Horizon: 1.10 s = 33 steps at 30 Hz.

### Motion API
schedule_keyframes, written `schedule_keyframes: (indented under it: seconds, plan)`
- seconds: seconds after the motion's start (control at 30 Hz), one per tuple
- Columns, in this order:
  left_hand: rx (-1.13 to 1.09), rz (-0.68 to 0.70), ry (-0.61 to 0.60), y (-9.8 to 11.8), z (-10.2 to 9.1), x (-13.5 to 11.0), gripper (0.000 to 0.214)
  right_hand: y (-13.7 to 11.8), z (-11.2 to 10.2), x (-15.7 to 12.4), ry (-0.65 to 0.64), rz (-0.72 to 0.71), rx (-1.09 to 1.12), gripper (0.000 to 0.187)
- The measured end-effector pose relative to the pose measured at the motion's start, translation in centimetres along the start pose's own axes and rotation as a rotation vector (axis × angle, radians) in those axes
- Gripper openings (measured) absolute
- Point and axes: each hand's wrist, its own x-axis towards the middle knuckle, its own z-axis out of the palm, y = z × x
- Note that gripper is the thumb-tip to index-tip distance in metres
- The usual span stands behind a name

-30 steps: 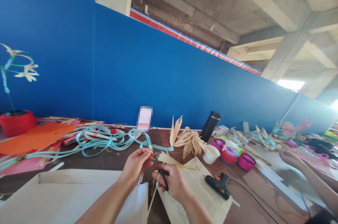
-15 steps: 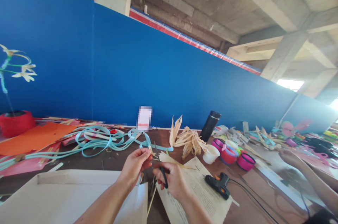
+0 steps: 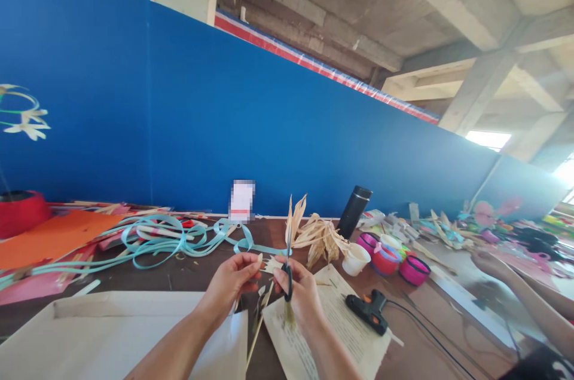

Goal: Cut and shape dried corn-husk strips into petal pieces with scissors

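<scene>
My left hand (image 3: 232, 281) pinches one side of a small pale piece (image 3: 270, 264), which looks like cut dried husk. At its other side are the fingertips of my right hand (image 3: 301, 290), seemingly touching it. Dark-handled scissors (image 3: 288, 278) sit in that right hand, blades pointing up and away from the pale piece. Behind the hands lie dried corn husks (image 3: 320, 239) and a loose light blue ribbon (image 3: 179, 239). Below my right hand is a printed sheet of paper (image 3: 332, 332), with a black glue gun (image 3: 370, 311) on its right part.
A black flask (image 3: 354, 213), a white cup (image 3: 356, 259) and several small colourful pots, one magenta (image 3: 415, 270), stand right of the husks. A white box (image 3: 121, 332) fills the front left. Another person's arm (image 3: 515, 287) reaches in at right. A blue partition (image 3: 269, 123) rises behind.
My right hand has turned the scissors so the blades swing up and away from the left fingers. Its fingertips have come to the pale piece, now more visible. The view has shifted slightly right.
</scene>
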Motion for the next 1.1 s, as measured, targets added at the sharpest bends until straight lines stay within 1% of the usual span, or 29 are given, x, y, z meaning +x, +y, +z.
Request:
schedule_keyframes:
  seconds: [0.1,0.17,0.23,0.3,0.37,0.4,0.53,0.6,0.7,0.83,0.93,0.97,1.03,1.1]
  plan:
    - [0.064,0.017,-0.021,-0.1,0.2,0.0,0.029,-0.3,0.1,-0.1,0.035,-0.023,0.034,0.048]
    - [0.156,0.063,-0.011,-0.5,0.3,0.2,0.027,-0.4,0.1,-0.1,0.038,-0.018,0.057,0.047]
    - [0.283,0.179,0.016,-0.9,0.3,0.1,0.022,-0.4,0.2,-0.1,0.034,-0.005,0.072,0.045]
    - [0.441,0.355,0.034,-1.1,0.3,-0.1,0.015,-0.4,0.2,-0.1,0.029,0.009,0.077,0.045]
    - [0.609,0.529,0.023,-1.1,0.2,-0.5,0.01,-0.3,0.1,-0.1,0.026,0.022,0.082,0.045]
    - [0.691,0.597,0.004,-1.1,0.2,-0.7,0.012,-0.3,0.1,-0.1,0.025,0.031,0.086,0.045]
    - [1.005,0.773,-0.094,-0.9,0.0,-1.3,0.02,-0.1,0.2,-0.2,0.024,0.058,0.123,0.045]
    - [1.135,0.846,-0.107,-0.9,-0.1,-1.5,0.021,-0.1,0.3,-0.2,0.022,0.058,0.137,0.045]
    - [1.268,0.93,-0.137,-1.0,-0.2,-1.7,0.02,-0.1,0.4,-0.2,0.015,0.051,0.143,0.043]
    - [1.348,0.975,-0.177,-1.0,0.0,-1.9,0.018,0.2,0.3,-0.1,-0.017,0.019,0.153,0.042]
    - [1.326,0.943,-0.185,-1.0,0.3,-2.0,0.02,0.2,0.3,-0.1,-0.025,-0.011,0.133,0.039]
    - [1.293,0.923,-0.172,-1.0,0.4,-2.0,0.021,0.1,0.3,-0.1,-0.016,-0.023,0.122,0.037]
    - [1.178,0.849,-0.103,-1.0,0.5,-1.8,0.022,-0.1,0.3,-0.2,0.008,-0.056,0.082,0.035]
    - [1.013,0.725,-0.016,-0.9,0.4,-1.5,0.023,-0.2,0.4,-0.2,0.021,-0.092,0.023,0.032]
